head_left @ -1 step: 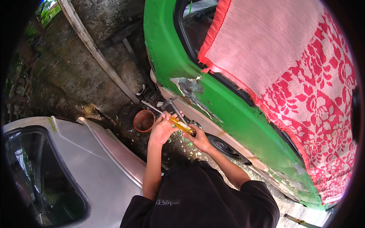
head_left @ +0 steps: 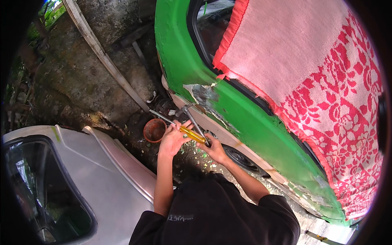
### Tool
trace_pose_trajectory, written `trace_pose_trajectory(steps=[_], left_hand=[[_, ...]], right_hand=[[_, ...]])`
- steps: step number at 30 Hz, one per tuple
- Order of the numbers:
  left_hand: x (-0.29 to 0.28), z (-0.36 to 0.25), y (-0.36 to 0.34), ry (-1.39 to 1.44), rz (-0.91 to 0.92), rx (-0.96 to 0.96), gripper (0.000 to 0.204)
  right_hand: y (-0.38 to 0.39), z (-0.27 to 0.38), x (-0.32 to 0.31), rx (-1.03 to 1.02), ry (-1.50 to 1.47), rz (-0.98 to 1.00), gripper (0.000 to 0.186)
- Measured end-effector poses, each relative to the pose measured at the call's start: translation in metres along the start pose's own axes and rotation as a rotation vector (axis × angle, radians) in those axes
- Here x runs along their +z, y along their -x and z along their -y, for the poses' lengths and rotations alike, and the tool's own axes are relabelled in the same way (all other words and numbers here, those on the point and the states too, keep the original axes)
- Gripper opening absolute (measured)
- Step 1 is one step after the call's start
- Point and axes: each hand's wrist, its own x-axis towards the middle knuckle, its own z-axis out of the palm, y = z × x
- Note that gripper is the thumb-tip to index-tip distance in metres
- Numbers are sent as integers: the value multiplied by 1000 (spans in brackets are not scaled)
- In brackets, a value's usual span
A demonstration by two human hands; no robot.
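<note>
While the left hand grips a yellow-handled screwdriver, right hand grips a metal tool (beside green car).

No packages, signs or screens show anywhere around the green car body. The one thing close to a label is a small strip of pale printed lettering on the back of the person's black shirt — low in the view, below the green car body and near the silver car panel — too small and bent to make out.
</note>
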Motion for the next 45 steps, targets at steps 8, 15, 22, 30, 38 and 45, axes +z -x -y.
trace_pose_trajectory(steps=[8,15,22,30,38,45], left_hand=[[-22,-13,32,-174,-355,-34,28],[-22,17,33,-489,-492,-55,33],[-27,20,23,92,-88,-115,62],[-25,31,28,831,63,-186,72],[-27,64,41,-34,17,-66,39],[57,72,28,-997,-223,390,10]], right_hand=[[-23,44,-37,-45,-353,144,31],[-23,12,-34,-124,-55,-77,20],[8,15,-28,84,-268,-167,23],[43,3,-26,167,-340,-254,28],[66,-6,-42,212,-355,-206,28],[80,-5,-85,196,-374,-103,28]])
